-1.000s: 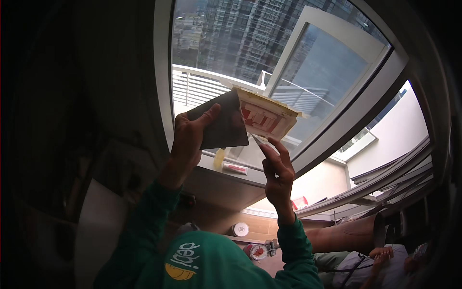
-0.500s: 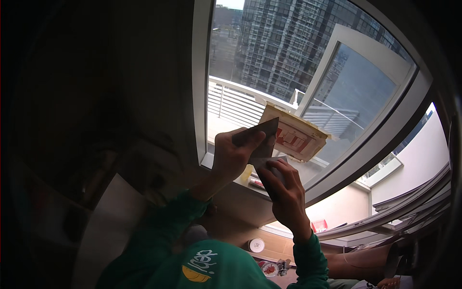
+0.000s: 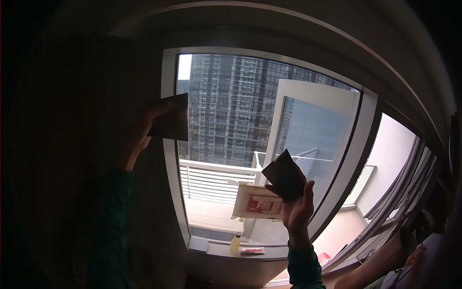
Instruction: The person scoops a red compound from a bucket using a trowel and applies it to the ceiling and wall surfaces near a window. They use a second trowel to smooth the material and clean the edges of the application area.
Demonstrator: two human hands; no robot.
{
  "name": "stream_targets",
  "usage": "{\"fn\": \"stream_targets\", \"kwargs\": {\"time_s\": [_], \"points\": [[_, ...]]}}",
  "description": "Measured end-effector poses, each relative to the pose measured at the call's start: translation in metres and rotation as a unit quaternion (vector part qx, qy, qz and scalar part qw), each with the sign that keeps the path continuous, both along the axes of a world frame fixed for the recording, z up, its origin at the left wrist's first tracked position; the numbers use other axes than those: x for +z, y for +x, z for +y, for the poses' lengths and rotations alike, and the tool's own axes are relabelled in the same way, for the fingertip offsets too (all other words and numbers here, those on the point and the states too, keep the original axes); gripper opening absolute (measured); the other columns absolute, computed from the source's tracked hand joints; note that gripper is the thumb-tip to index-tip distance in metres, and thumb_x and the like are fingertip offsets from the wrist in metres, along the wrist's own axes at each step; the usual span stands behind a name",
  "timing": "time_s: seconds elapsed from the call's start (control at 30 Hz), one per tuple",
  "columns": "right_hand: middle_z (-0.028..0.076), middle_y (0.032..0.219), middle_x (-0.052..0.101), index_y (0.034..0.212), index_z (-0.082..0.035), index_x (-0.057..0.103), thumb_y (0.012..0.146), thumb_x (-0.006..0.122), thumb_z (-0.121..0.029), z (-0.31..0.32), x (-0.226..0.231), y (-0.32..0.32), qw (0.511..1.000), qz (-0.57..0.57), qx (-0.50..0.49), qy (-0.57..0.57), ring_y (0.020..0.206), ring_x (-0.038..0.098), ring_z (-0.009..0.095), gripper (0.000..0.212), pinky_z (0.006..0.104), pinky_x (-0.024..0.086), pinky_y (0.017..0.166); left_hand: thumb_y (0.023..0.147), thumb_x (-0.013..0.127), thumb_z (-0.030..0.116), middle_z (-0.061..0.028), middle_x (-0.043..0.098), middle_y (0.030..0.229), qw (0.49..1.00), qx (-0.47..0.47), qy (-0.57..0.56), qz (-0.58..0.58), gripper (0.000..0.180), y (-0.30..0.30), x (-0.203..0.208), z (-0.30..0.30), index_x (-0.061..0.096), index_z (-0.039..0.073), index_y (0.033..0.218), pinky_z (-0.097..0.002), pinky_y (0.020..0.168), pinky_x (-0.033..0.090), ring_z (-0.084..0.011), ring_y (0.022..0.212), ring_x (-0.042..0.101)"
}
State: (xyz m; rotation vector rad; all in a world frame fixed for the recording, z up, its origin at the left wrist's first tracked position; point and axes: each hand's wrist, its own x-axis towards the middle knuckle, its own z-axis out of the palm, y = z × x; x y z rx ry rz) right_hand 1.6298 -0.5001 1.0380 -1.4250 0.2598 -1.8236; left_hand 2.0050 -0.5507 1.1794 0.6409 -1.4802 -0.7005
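Both hands have drawn apart since half a second ago, when they met on one stack at the window; each dark sheet now sits in a separate hand. Raised to about ten o'clock, the left hand (image 3: 139, 139) pinches a dark, flat rectangular sheet (image 3: 169, 118) by its left edge, fingers closed on it, the sheet held up against the grey window frame (image 3: 169, 159) and the glass. Down at about four o'clock, the right hand (image 3: 297, 209) grips a second dark rectangular sheet (image 3: 285, 174), tilted with one corner up, together with a pale paper card printed in red (image 3: 257, 202) that juts out toward the left, just below the dark sheet and touching it. The two dark sheets are well apart.

Behind them stands a tall grey high-rise building (image 3: 226, 106) and a white balcony railing (image 3: 211, 180). On the windowsill, near six o'clock, stand a small yellow bottle (image 3: 235, 243) and, just beside it, a white tube with a red end (image 3: 251, 250) lying flat. Another person's bare foot (image 3: 417, 254) shows at about four o'clock near the rim.
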Motion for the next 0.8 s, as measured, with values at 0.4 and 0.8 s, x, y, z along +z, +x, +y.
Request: {"fn": "stream_targets", "kwargs": {"time_s": [0.4, 0.8], "points": [[0.019, 0.142, 0.039, 0.141, -0.011, 0.048, 0.084, 0.067, -0.029, -0.084, 0.210, 0.029, 0.560, 0.095, -0.665, -0.485, 0.136, 0.034, 0.037, 0.063, 0.0518, 0.032, 0.109, 0.085, 0.071, 0.016, -0.0162, 0.068, 0.102, 0.996, -0.031, 0.073, -0.051, 0.042, 0.034, -0.001, -0.084, 0.058, -0.006, 0.118, -0.0346, 0.077, 0.057, -0.0233, 0.088, 0.070], [0.019, 0.143, 0.035, 0.135, -0.011, 0.053, 0.080, 0.074, -0.032, -0.114, 0.267, 0.033, 0.496, 0.069, -0.661, -0.559, 0.138, 0.027, 0.043, 0.063, 0.0544, 0.031, 0.108, 0.083, 0.071, 0.007, -0.0146, 0.069, 0.097, 0.998, 0.050, 0.011, 0.048, 0.033, 0.014, -0.007, -0.075, 0.061, -0.004, 0.112, -0.0359, 0.073, 0.060, -0.0243, 0.082, 0.071]]}}
